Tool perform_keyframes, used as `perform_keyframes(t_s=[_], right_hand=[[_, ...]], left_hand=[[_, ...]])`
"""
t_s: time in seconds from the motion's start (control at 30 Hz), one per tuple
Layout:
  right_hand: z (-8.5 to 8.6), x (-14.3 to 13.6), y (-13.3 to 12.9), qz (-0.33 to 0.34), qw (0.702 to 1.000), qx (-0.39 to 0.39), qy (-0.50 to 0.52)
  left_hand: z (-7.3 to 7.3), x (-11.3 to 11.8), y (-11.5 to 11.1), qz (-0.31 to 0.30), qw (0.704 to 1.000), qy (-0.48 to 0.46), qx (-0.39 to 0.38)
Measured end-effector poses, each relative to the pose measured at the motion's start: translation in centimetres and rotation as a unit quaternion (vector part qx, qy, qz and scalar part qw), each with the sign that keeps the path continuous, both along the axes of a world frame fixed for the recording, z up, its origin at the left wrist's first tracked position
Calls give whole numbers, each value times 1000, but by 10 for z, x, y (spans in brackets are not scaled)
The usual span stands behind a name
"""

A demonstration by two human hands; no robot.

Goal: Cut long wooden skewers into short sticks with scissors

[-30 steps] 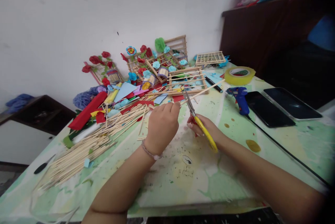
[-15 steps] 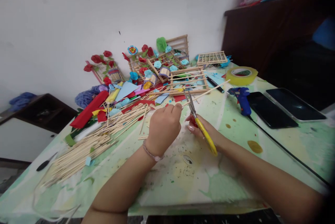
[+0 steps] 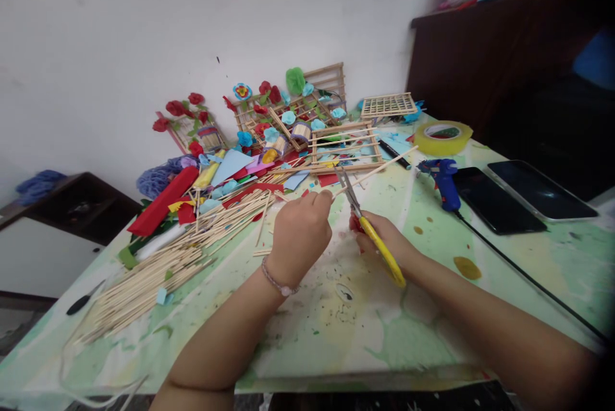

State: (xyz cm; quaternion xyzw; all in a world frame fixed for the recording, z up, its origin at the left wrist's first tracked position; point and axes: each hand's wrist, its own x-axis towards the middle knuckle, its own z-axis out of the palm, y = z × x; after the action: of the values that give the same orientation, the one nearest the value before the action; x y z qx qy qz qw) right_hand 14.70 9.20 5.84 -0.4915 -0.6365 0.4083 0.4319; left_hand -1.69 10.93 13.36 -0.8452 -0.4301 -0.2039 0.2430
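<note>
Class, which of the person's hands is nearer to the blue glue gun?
Right. The right hand, holding scissors, lies left of the blue glue gun; the left hand is farther left, beyond the scissors.

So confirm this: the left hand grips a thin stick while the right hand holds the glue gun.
Not right: in the head view, the right hand holds scissors; the glue gun lies on the table. The left hand does grip a thin stick.

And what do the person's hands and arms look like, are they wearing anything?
The left hand has no glove, and a thin pinkish bracelet with a bigger pale bead circles its wrist. The right hand has no glove or visible bracelet. No sleeves are in view.
</note>
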Motion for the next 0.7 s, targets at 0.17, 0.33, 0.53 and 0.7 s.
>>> perform_keyframes(t_s=[0.17, 0.33, 0.53, 0.7], right_hand=[[0, 0, 0, -2, 999, -34, 5], [0, -1, 3, 19, 999, -39, 30], [3, -2, -1, 59, 998, -22, 22], [4, -3, -2, 71, 997, -31, 26]], left_hand=[[-1, 1, 2, 5, 1000, 11, 4], [-2, 1, 3, 2, 999, 10, 46], [1, -1, 1, 14, 999, -1, 34], [2, -1, -1, 11, 1000, -7, 14]])
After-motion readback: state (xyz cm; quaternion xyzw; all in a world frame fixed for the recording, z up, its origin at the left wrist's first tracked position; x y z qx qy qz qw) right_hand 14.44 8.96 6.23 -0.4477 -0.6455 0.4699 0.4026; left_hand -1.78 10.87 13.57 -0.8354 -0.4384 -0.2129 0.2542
